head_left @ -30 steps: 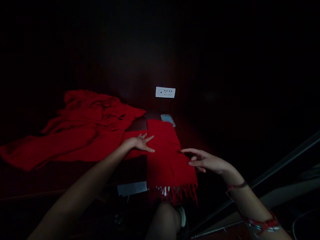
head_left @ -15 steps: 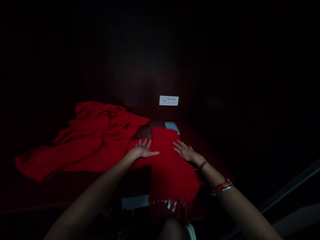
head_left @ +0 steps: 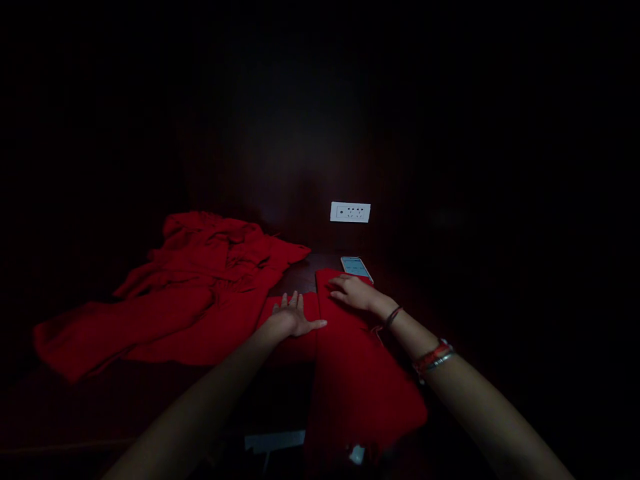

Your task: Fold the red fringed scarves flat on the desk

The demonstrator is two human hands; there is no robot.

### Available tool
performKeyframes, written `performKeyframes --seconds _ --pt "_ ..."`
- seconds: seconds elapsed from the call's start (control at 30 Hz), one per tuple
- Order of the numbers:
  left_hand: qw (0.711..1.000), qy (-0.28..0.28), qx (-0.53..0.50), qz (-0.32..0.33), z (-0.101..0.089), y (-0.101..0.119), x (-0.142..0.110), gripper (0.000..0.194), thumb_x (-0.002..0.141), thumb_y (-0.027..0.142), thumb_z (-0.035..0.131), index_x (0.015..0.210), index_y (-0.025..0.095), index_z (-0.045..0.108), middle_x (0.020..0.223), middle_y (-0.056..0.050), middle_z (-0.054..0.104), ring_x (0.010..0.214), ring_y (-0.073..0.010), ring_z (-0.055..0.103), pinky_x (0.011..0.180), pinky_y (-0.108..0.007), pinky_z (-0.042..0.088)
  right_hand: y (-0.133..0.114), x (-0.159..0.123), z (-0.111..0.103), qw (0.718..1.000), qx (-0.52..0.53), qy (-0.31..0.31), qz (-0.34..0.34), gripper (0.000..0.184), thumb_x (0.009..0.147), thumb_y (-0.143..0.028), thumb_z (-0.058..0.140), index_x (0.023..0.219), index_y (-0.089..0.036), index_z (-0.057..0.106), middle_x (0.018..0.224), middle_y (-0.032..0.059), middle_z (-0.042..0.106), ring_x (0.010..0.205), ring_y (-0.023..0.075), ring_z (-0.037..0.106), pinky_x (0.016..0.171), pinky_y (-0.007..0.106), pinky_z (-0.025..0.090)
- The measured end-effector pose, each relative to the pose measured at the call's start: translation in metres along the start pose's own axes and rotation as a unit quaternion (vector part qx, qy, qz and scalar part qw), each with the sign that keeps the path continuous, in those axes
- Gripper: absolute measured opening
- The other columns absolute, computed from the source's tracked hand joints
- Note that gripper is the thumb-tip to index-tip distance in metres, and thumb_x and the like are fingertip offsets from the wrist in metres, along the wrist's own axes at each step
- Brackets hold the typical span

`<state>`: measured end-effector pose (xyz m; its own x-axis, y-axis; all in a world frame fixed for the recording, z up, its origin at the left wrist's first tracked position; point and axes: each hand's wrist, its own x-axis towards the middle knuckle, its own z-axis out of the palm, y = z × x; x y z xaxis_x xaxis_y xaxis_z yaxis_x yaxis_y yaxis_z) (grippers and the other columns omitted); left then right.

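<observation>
A folded red scarf [head_left: 355, 373] lies lengthwise on a dark table, its near end hanging over the front edge. My left hand [head_left: 293, 317] rests flat on its left side, fingers spread, thumb pointing right. At the scarf's far end my right hand [head_left: 353, 292] lies palm down with fingers stretched toward the left. Neither hand holds anything. Bracelets sit on my right wrist.
A heap of rumpled red cloth [head_left: 185, 293] covers the table's left part. A phone [head_left: 357, 268] lies just beyond the scarf's far end. A white wall socket [head_left: 350, 212] is on the dark back panel. A pale paper [head_left: 275, 441] lies at the front edge.
My right hand has slid from the scarf's right edge up to its far end. The left hand has stayed pressed on the scarf. The view has tilted, hiding the fringe.
</observation>
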<state>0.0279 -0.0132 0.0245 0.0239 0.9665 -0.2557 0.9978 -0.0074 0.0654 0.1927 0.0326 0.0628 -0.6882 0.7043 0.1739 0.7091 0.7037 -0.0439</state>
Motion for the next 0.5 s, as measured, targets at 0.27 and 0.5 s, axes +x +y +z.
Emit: performKeyframes --seconds 0.27,0.5 --pt "1.0 0.027 -0.013 0.008 0.003 -0.001 -0.004 0.107 0.052 0.079 0.019 0.129 0.005 0.011 0.134 -0.013 0.002 0.12 -0.0364 0.002 0.092 -0.051 0.016 0.027 0.083 0.027 0.985 0.01 -0.03 0.171 0.04 0.08 -0.039 0.035 0.098 -0.01 0.055 0.101 0.0155 0.056 0.092 0.0199 0.052 0.075 0.025 0.038" --pt "0.998 0.058 -0.019 0.013 0.008 -0.001 -0.007 0.108 0.054 0.079 0.014 0.128 0.001 0.014 0.134 -0.015 0.004 0.12 -0.0374 0.002 0.092 -0.052 0.014 0.046 0.115 0.04 0.97 0.014 -0.048 0.239 0.03 0.071 -0.033 0.05 0.087 -0.011 0.062 0.091 0.0142 0.061 0.081 0.0209 0.057 0.061 0.022 0.041"
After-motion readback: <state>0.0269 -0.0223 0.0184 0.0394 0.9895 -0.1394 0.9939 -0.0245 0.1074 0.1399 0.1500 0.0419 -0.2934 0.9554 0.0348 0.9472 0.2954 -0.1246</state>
